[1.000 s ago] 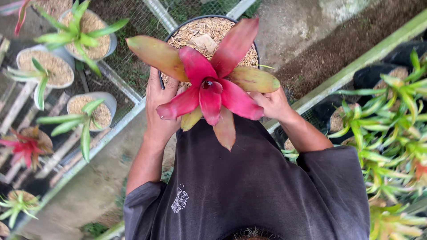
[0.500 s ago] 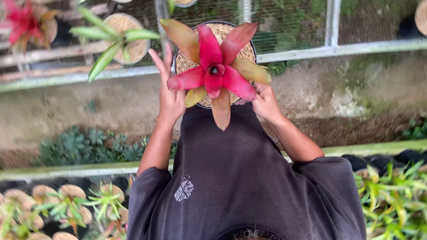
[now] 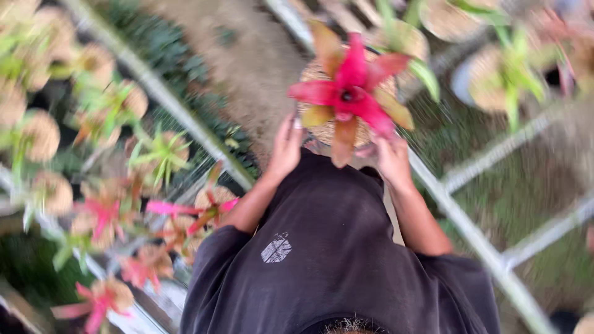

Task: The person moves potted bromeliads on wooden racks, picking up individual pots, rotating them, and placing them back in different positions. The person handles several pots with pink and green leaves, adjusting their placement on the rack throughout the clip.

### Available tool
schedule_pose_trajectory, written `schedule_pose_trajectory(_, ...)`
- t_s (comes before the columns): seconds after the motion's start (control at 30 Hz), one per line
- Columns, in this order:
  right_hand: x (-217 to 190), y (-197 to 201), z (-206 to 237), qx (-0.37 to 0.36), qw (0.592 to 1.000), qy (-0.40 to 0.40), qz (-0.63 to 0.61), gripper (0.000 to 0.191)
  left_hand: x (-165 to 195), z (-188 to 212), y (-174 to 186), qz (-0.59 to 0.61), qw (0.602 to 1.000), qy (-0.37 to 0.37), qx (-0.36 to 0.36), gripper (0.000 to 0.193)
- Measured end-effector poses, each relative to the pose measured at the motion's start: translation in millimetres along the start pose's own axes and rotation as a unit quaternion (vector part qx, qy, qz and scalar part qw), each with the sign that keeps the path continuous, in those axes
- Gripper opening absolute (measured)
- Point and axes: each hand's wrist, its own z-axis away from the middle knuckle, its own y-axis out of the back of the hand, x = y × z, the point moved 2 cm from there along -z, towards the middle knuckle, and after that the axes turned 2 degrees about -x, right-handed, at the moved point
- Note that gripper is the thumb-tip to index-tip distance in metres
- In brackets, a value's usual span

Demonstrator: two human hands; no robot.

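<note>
Moved: since half a second ago the view has swung; the mesh bench now runs slantwise on the right, and the pot sits higher and further right in the blurred picture.
Pot: a round pot [image 3: 322,127] of pale brown chips, held up in front of the person's chest, above the bench edge.
Plant: a bromeliad [image 3: 349,96] with red centre leaves and yellow-green outer ones stands in the pot.
Left hand: the left hand [image 3: 286,148] is pressed to the pot's left side, fingers spread and clasped on it.
Right hand: the right hand [image 3: 393,158] grips the pot's right side from below, partly hidden by a hanging leaf.
Bench: a wire mesh bench [image 3: 489,185] with pale rails carries other potted plants [image 3: 507,80].
Left side: more red and green potted plants [image 3: 105,213] stand along a lower row, all blurred.
Shirt: a dark shirt [image 3: 328,260] fills the lower middle.
</note>
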Motion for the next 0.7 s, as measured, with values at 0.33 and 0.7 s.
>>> schedule_pose_trajectory(0.33, -6.6, -143.0, -151.8, -0.152, 0.981, -0.098, 0.072, 0.035, 8.7, -30.2, 120.8, 0.125, 0.976, 0.075, 0.163, 0.062)
schedule_pose_trajectory(0.7, -31.7, -276.8, -276.2, -0.338, 0.911, -0.137, 0.193, 0.04, 11.4, -58.8, 183.6, 0.178, 0.922, 0.019, 0.343, 0.077)
